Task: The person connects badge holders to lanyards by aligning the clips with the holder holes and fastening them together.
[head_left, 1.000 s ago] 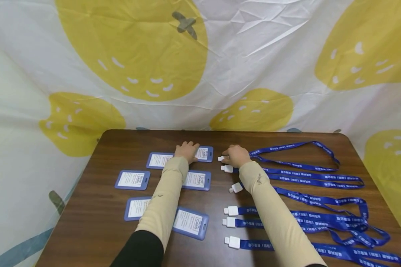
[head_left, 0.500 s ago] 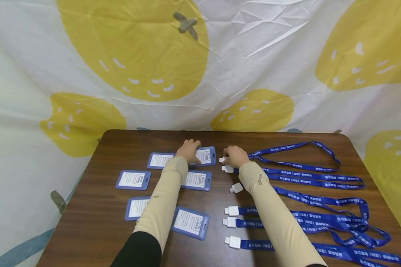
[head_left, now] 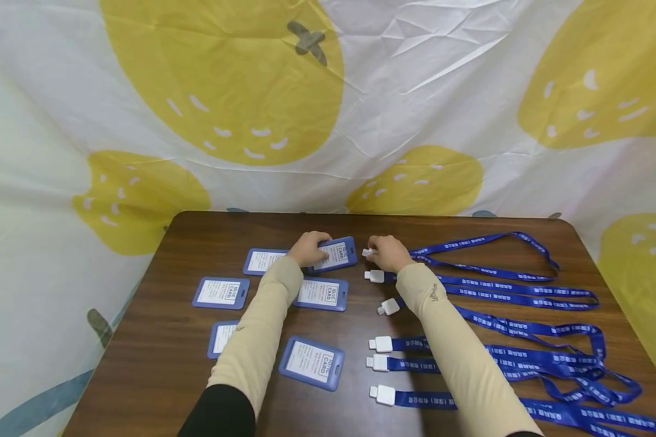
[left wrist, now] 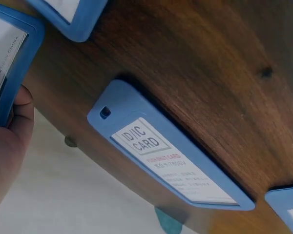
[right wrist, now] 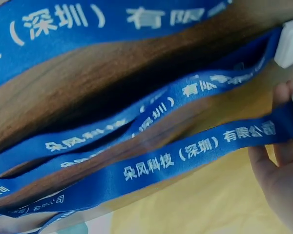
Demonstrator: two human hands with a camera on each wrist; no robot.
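My left hand (head_left: 309, 249) grips a blue badge holder (head_left: 336, 254) by its left end, thumb on the near face. The holder is tilted, and its slotted end points right. In the left wrist view the held badge holder (left wrist: 10, 63) is cut off by the frame's left edge, with the curled fingers at its rim. My right hand (head_left: 389, 254) pinches the white clip (head_left: 369, 252) end of the farthest blue lanyard (head_left: 486, 241). In the right wrist view the fingers hold the lanyard strap (right wrist: 200, 148) close to the clip. A small gap separates the held clip from the badge holder.
Several more badge holders (head_left: 321, 294) lie face up on the left half of the brown table (head_left: 158, 364). Several other blue lanyards (head_left: 525, 298) stretch across the right half, white clips (head_left: 382, 344) pointing left. A lemon-patterned cloth (head_left: 284, 188) hangs behind the table.
My left hand has taken hold of the badge holder, tilted it and brought it slightly right. My right hand has raised the white clip a little and shifted slightly right.
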